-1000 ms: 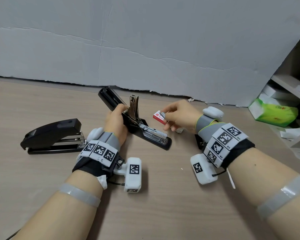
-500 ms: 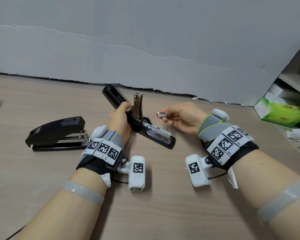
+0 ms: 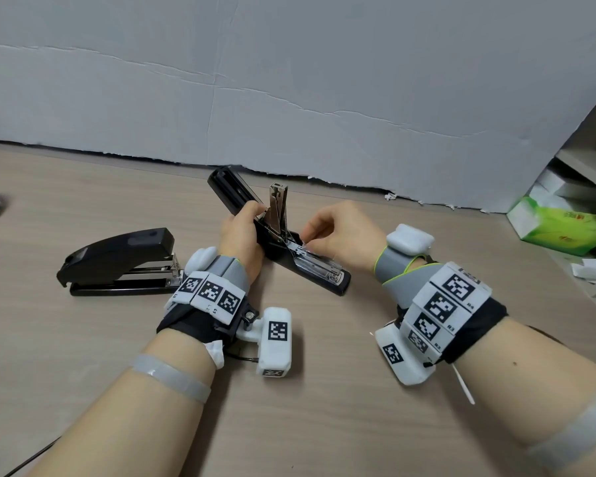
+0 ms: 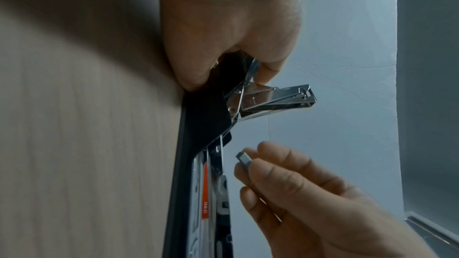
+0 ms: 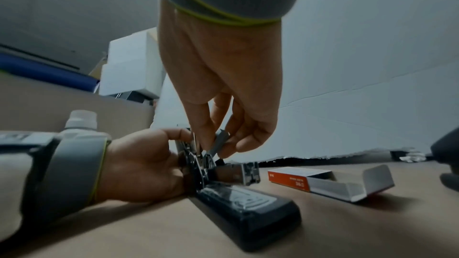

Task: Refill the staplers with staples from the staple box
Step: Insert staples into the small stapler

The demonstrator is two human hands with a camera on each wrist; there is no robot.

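An opened black stapler (image 3: 303, 270) lies mid-table with its lid (image 3: 233, 191) swung back and its metal pusher arm (image 3: 278, 208) upright. My left hand (image 3: 252, 218) grips the stapler at the hinge. My right hand (image 3: 307, 235) pinches a short grey staple strip (image 4: 244, 159) just above the rear of the open magazine (image 4: 211, 193); in the right wrist view the staple strip (image 5: 218, 142) slants down toward the channel. The red-and-white staple box (image 5: 323, 181) lies open on the table behind the stapler, hidden in the head view. A second black stapler (image 3: 121, 263) sits closed at the left.
A grey board (image 3: 289, 98) stands along the table's back edge. A green tissue pack (image 3: 561, 228) and white boxes sit on shelves at the far right. Bare wooden tabletop (image 3: 307, 425) spreads in front of my wrists.
My right hand left the staple box with a staple strip and moved left, down to the open magazine. My left hand kept its grip on the stapler.
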